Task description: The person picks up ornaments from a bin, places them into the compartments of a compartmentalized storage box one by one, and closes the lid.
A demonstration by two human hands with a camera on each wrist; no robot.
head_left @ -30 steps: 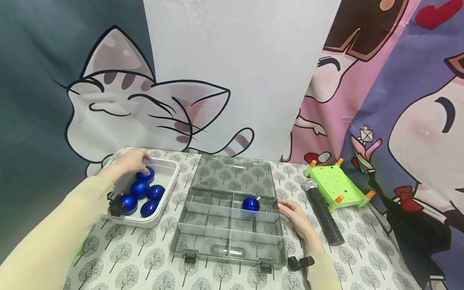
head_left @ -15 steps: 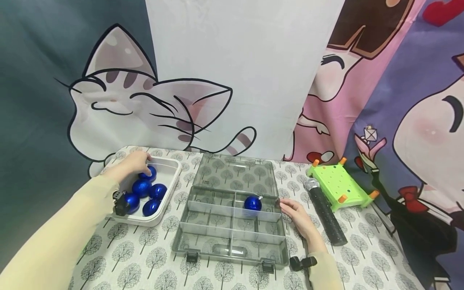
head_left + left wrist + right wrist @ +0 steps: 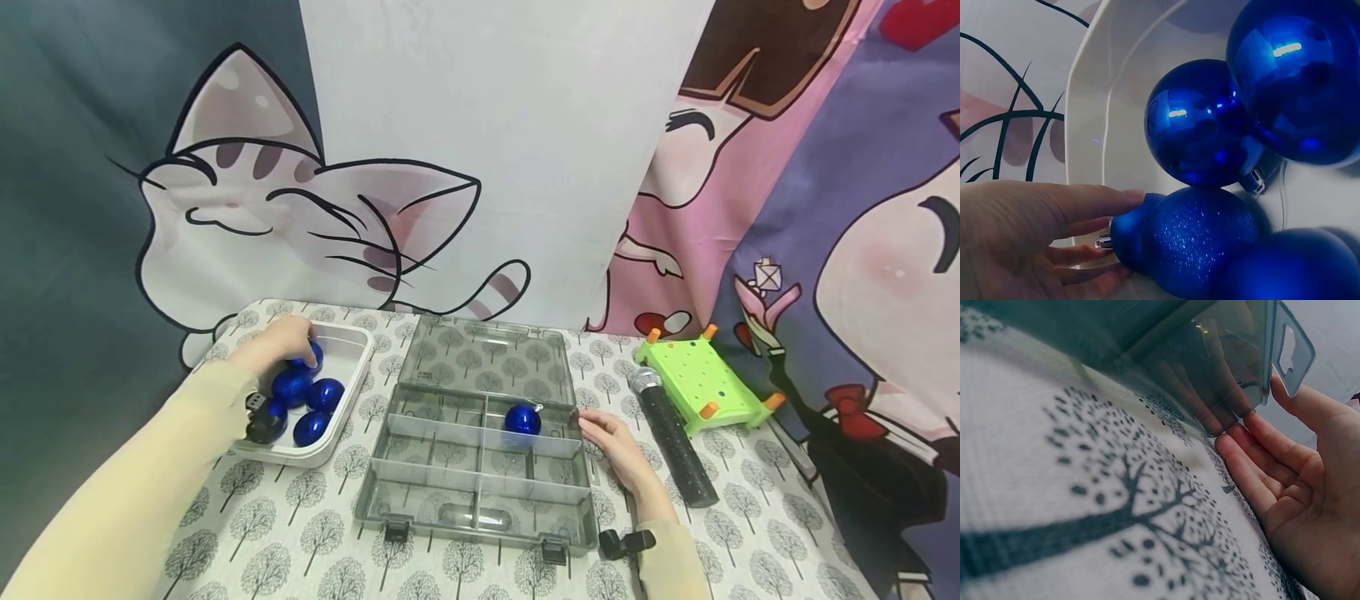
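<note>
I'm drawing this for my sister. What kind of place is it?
Maybe a play corner: a cloth printed with trees, a cartoon curtain behind it, and blue balls in a white tub.

A black microphone (image 3: 677,446) lies beside a green stand (image 3: 699,382).
</note>
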